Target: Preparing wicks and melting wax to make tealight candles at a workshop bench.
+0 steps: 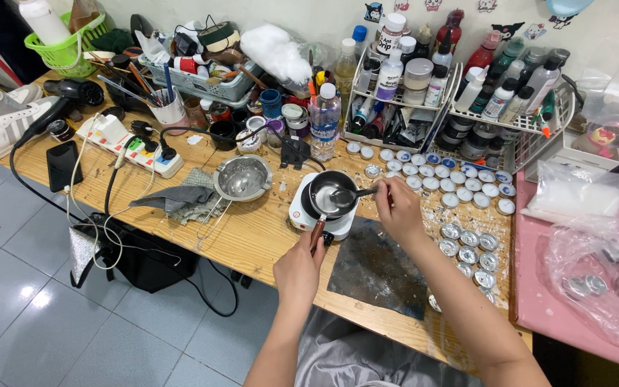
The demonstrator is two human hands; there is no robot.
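A small black pot (327, 194) sits on a white electric hot plate (301, 215) near the middle of the wooden table (245, 236). My left hand (299, 266) grips the pot's brown handle (317, 233) from below. My right hand (397, 208) holds a metal spoon (349, 195) whose bowl rests inside the pot. Rows of small round tins (442, 179) lie to the right of the pot, some filled with white, others bare silver (469, 247).
A metal strainer (241, 179) and grey cloth (180, 198) lie left of the hot plate. A power strip (127, 147), phone (62, 165), water bottle (324, 120) and wire racks of bottles (460, 93) crowd the back. A dark mat (377, 269) lies in front. Plastic bags (596, 251) sit on a pink surface.
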